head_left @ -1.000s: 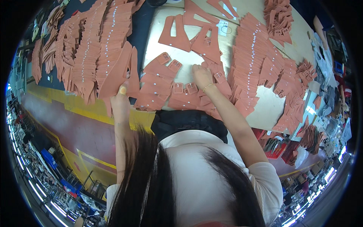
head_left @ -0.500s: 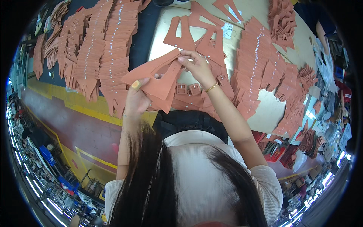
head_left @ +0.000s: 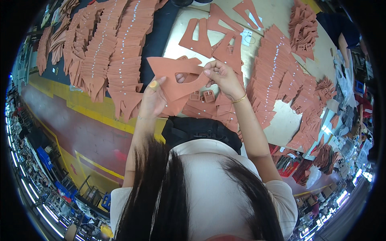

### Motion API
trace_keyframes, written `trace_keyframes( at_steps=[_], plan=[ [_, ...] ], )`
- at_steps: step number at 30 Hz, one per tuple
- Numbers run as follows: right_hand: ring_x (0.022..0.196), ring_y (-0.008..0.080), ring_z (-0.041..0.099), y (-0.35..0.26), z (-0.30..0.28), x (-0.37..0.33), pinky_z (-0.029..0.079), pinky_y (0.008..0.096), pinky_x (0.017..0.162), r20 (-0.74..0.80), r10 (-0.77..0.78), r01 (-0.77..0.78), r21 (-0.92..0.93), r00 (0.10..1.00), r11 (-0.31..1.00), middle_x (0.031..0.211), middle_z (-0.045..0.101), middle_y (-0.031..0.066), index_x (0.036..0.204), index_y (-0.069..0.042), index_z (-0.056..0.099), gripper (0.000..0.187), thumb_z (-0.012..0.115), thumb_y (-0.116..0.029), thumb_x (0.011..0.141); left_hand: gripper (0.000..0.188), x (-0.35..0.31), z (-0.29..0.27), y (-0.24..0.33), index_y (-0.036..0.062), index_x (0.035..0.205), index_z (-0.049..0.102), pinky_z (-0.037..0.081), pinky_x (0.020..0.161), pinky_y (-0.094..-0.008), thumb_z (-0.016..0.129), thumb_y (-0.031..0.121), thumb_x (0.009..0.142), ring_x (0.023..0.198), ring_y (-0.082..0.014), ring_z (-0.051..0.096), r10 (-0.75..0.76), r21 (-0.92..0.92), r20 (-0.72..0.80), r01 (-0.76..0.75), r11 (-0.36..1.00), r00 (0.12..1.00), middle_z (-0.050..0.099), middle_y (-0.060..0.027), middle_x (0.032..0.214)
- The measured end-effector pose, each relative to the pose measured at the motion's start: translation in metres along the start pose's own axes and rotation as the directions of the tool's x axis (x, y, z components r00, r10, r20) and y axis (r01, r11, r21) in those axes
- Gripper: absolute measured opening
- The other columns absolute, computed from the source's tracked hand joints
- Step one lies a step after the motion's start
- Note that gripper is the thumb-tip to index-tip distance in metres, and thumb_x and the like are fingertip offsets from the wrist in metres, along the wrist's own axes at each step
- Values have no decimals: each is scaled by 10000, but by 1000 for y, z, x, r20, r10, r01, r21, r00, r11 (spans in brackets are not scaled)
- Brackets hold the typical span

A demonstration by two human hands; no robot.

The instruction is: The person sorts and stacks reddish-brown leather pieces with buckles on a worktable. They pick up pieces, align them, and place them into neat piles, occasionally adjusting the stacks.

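Between my hands, above the near edge of the table, is a flat orange-brown leather-like cut piece (head_left: 169, 87) with a long slot in it. My left hand (head_left: 153, 100), a yellowish wrap on its thumb, grips the wide end with the thumb on top. My right hand (head_left: 226, 81) pinches the narrow end between thumb and fingertips. Just below the piece lie two covered square buckles (head_left: 208, 95) among more cut pieces of the same colour. Several loose slotted pieces (head_left: 197, 45) lie beyond my hands.
Long overlapping rows of cut pieces (head_left: 125, 60) with white marks cover the dark cloth at left. Another marked row (head_left: 265, 76) runs along the right, with a heap (head_left: 303, 30) behind it. A red basket (head_left: 288, 170) stands low at right. Someone's arm (head_left: 343, 45) shows at far right.
The piece has turned so its slot lies nearly level, its narrow end swinging down and to the right. My right hand has moved right and slightly down, my left hand slightly right.
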State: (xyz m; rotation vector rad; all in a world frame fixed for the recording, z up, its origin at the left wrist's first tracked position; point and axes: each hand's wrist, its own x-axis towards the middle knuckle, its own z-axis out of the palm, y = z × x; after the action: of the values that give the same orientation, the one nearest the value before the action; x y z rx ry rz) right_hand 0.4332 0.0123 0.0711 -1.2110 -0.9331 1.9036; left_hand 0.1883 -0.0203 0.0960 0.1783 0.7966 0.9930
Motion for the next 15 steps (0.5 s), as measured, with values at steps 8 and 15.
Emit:
trace_keyframes(
  at_steps=[8, 15],
  plan=[
    [807, 126, 603, 2, 0, -3, 491, 272, 727, -38, -317, 244, -556, 948, 795, 935, 625, 34, 1006, -18, 606, 171, 644, -134, 887, 445, 3, 8, -3, -7, 1339, 381, 485, 974, -429, 537, 95, 935, 1099, -256, 583, -18, 129, -44, 23, 991, 999, 565, -152, 1164],
    [807, 143, 585, -25, 36, 7, 465, 288, 734, 106, -357, 344, -612, 928, 712, 944, 613, 46, 1057, -50, 665, 238, 677, -172, 852, 435, 1, 16, 0, -9, 1323, 408, 513, 888, -338, 556, 87, 925, 1031, -206, 611, -161, 328, 134, 109, 938, 978, 589, -98, 1122]
  ],
)
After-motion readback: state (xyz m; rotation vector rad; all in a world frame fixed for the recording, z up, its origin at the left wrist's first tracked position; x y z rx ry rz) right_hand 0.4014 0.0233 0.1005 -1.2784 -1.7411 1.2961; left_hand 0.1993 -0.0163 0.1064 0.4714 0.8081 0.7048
